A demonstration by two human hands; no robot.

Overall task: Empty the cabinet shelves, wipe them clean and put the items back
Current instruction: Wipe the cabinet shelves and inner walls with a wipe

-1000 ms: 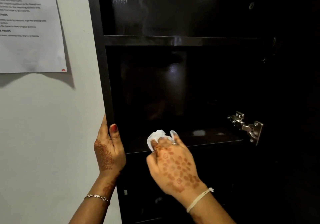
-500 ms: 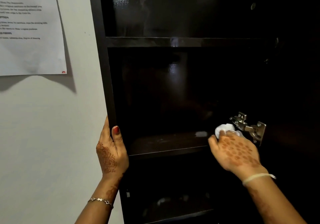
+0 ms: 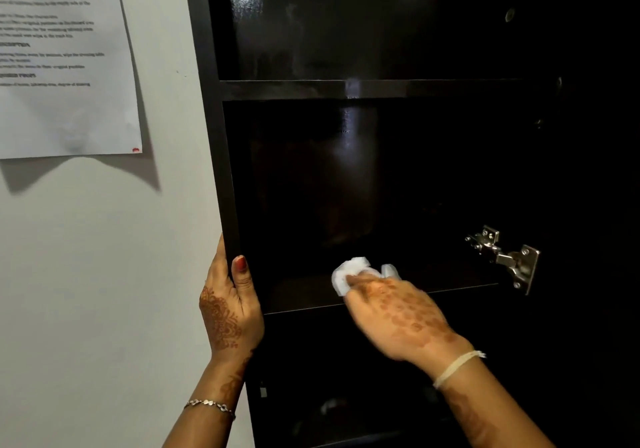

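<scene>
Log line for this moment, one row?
phase: wiping | right hand holds white wipe on shelf | left hand grips cabinet side panel

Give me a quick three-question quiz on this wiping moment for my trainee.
1. True or false: the right hand holds the wipe on the shelf.
2. The left hand grips: A a bottle, B the side of the cabinet, C a door handle.
3. Fill in: to the right of the wipe, a metal ___ is mounted.
Key: 1 true; 2 B; 3 hinge.
</scene>
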